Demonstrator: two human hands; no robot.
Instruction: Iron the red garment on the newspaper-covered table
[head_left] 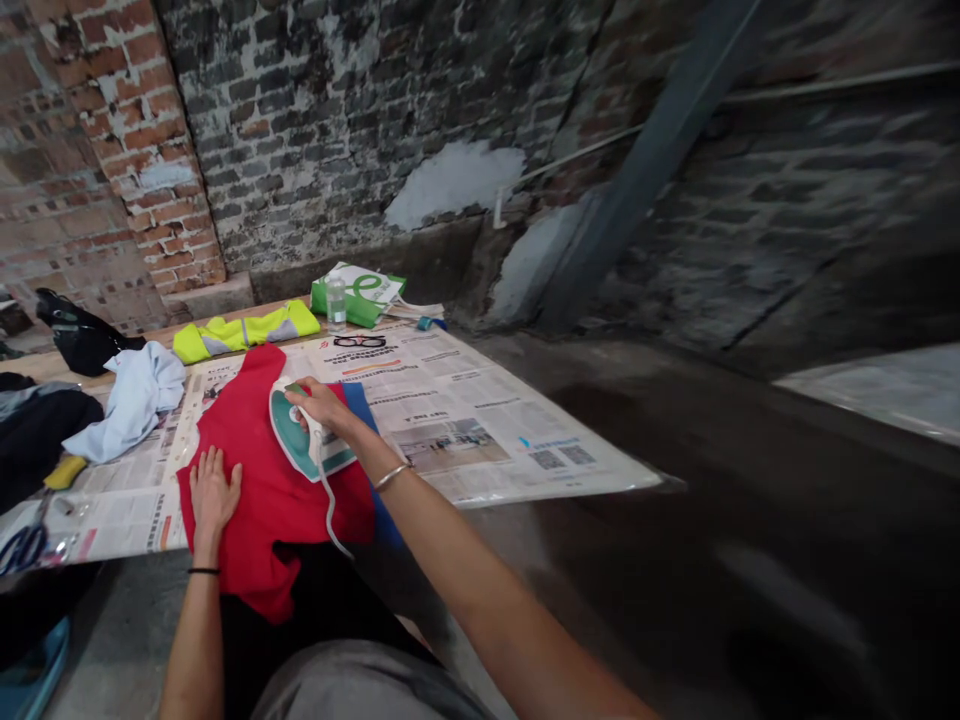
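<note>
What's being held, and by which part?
The right hand grips a teal-and-white steam iron by its top handle; the left hand lies flat on the red cloth, holding nothing.

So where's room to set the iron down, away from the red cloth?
For the iron, the newspaper lies open right of the blue cloth, below the eyeglasses, out to its edge. Crowded: left of the red cloth, around the light-blue shirt, and by the hi-vis vest, green bag and water bottle.
</note>
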